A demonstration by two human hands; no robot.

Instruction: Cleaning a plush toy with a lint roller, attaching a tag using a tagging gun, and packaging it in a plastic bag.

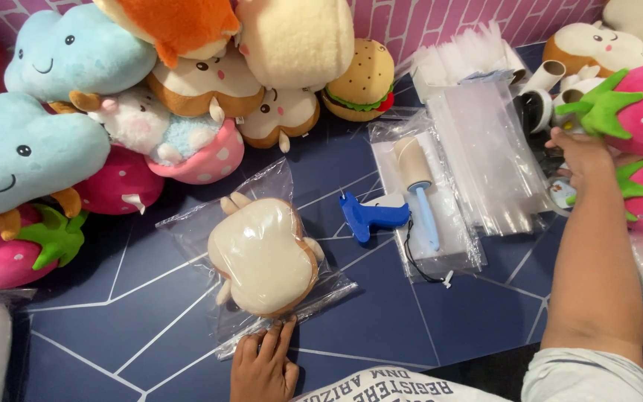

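Clear bagged toast plush (264,257) may slide, pinned only by flat left hand (263,366) at six o'clock; right hand (583,155), grip hidden, reaches away.

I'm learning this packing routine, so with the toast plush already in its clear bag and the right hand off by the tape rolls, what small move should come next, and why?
Probably bring the right hand back with whatever it picks up by the tape rolls: the toast plush lies inside the clear bag, whose near end looks loose, and the left hand only pins that edge.

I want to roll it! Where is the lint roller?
In the head view, the lint roller lies right of centre on a clear plastic bag, beside the blue tagging gun.
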